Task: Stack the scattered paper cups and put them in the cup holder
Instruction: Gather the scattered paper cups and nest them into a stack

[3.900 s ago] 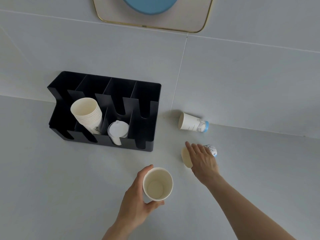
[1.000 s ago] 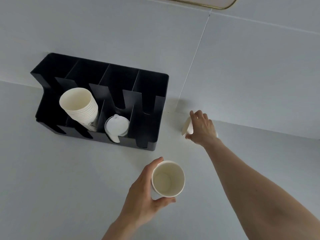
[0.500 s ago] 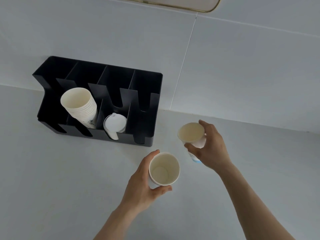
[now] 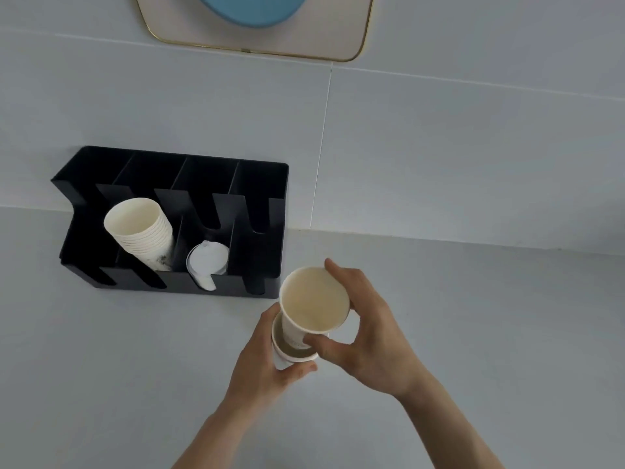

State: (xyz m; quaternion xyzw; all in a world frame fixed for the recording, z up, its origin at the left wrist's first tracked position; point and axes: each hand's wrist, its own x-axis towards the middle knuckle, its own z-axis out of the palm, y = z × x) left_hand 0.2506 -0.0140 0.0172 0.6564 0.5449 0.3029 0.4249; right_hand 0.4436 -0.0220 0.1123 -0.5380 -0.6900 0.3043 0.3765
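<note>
Here, upper cup (image 4: 314,301) between right fingers (image 4: 333,346)

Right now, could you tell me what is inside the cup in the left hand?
The cup in the right hand is going in: the upper cup has its base inside the lower cup, held by the left hand. The lower cup's bottom is covered, so anything else there is hidden.

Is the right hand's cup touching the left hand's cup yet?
Touching: head view shows the upper cup partly nested inside the lower cup's rim.
</note>
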